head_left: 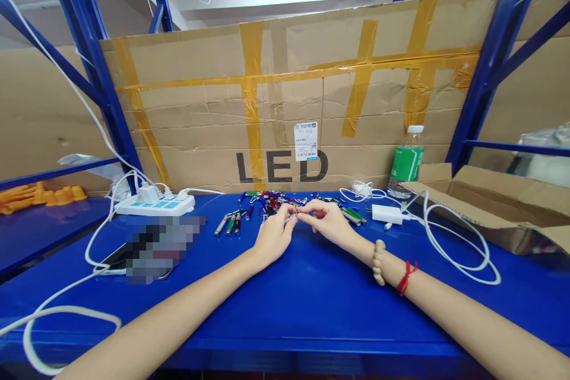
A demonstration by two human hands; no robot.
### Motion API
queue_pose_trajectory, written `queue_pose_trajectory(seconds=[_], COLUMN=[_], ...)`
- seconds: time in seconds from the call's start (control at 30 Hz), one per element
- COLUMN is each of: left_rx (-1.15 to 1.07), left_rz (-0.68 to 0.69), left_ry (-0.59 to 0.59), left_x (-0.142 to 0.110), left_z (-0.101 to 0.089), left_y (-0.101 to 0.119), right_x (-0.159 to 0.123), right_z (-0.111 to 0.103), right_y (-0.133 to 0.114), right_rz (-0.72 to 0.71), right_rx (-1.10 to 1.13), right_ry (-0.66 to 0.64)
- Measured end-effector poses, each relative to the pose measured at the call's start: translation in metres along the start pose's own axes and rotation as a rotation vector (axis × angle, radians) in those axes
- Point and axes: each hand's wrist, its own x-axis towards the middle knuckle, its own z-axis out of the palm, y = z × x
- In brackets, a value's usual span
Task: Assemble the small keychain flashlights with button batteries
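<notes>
Two bare hands met near the centre of the frame, above the blue metal desk (338,309). The left hand (272,238) and right hand (332,227) pinched a small, slender piece between their fingertips — its shape mostly hidden by them. Just behind lay a pile of small, shiny cylinders in red, blue, green and black (269,195); a short row of silver, green and black cylinders (230,225) sat to its left. The step in hand looked like close fingertip handling — any next move called for a light, steady pinch and matched alignment.
</notes>
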Motion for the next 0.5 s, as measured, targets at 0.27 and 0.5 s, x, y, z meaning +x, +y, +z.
queue_pose_trajectory(seconds=[0.27, 0.5], left_rx=[-0.122, -0.107], left_rz=[0.080, 0.108], left_ry=[-0.001, 0.022], left_x=[0.0027, 0.0046], left_z=[0.0037, 0.0025], left_y=[-0.0059, -0.0047], right_x=[-0.0001, -0.0006], right_z=[-0.0021, -0.0023], right_y=[0.0014, 0.0005], right_rz=[0.028, 0.018], right_rx=[-0.048, -0.059], right_ry=[-0.042, -0.043])
